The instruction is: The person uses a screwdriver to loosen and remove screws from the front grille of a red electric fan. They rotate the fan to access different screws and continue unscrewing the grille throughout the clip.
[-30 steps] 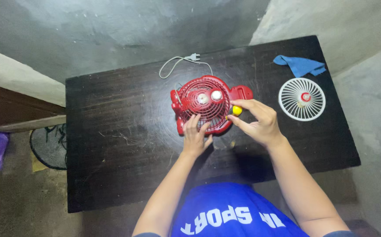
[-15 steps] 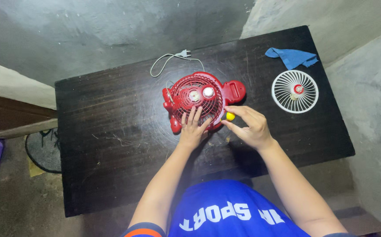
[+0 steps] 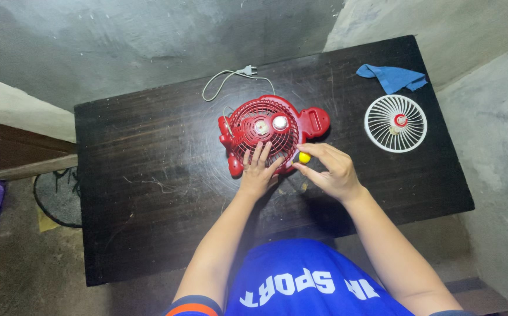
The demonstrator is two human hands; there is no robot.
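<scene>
Red plastic makes up the small fan (image 3: 268, 133) lying flat on the dark wooden counter (image 3: 148, 175), its round grille facing up. The left hand (image 3: 258, 172) rests on the near edge of that grille, its fingers (image 3: 256, 155) spread and laid flat across the wires, tips pointing toward the fan's hub. Just to the right of those fingers, the right hand (image 3: 331, 169) pinches a small yellow piece (image 3: 304, 157) between thumb and forefinger; the piece sits at the fan's lower right rim, touching or just beside it, I cannot tell which. Beyond the fingertips, past the fan's far side, a white cord with a plug (image 3: 230, 79) curls on the counter. Well apart to the right of the right hand lies a white round grille (image 3: 395, 123), and beyond it a crumpled blue cloth (image 3: 392, 77).
</scene>
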